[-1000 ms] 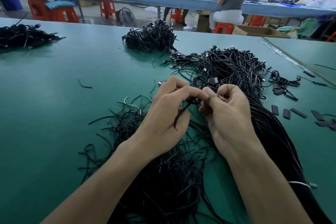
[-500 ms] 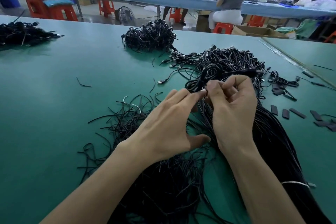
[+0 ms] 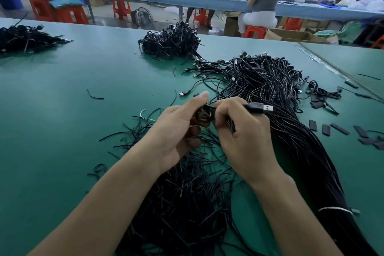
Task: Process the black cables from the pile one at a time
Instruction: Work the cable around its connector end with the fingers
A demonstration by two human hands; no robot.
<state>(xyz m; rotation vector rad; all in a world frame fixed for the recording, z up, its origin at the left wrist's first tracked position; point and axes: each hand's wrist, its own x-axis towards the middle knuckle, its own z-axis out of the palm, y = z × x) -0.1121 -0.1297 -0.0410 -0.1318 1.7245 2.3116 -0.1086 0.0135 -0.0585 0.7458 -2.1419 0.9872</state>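
Observation:
A long bundle of black cables [image 3: 270,89] runs from the table's middle toward the near right edge. My left hand [image 3: 176,131] and my right hand [image 3: 245,137] meet just above it. Between them they hold one black cable [image 3: 204,113] wound into a small coil. My left fingers curl round the coil, with the index finger stretched over its top. My right hand pinches the coil's right side, and the cable's USB plug [image 3: 264,108] sticks out to the right past its knuckles. A heap of short black ties [image 3: 187,193] lies under my forearms.
A pile of coiled cables [image 3: 170,41] sits at the far middle of the green table [image 3: 62,131], another pile [image 3: 25,37] at the far left. Flat black sleeve pieces [image 3: 332,129] lie scattered at the right. A person sits at a blue bench beyond.
One cable has been lifted off the bundle and wound into a small coil between both hands. Its USB plug now points right from my right hand.

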